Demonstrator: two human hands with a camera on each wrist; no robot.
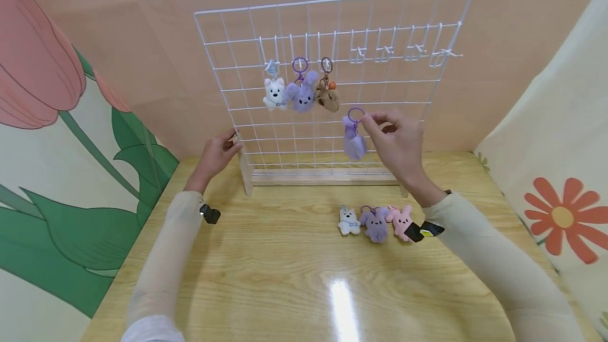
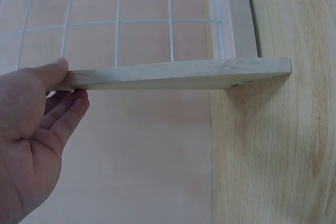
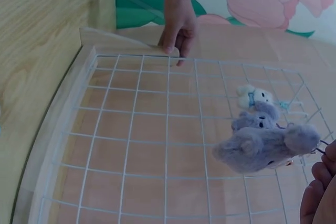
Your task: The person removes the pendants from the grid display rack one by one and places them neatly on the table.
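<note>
In the head view my right hand (image 1: 396, 144) pinches the purple ring of a light purple plush keychain (image 1: 355, 145), which dangles before the lower part of a white wire grid rack (image 1: 294, 132). The right wrist view shows this plush (image 3: 252, 148) close up, beside curled fingers. My left hand (image 1: 217, 156) grips the upper end of the rack's wooden side support (image 2: 178, 74), thumb on one face and fingers on the other. On hooks higher on the grid hang a white dog keychain (image 1: 275, 94), a purple plush keychain (image 1: 303, 99) and a brown plush keychain (image 1: 328, 99).
Bare hooks (image 1: 383, 53) line the grid's upper right. On the wooden table (image 1: 266, 263), in front of the rack, lie a white plush keychain (image 1: 349, 223), a purple one (image 1: 375, 226) and a pink rabbit one (image 1: 401, 220), partly covered by the right wrist's camera.
</note>
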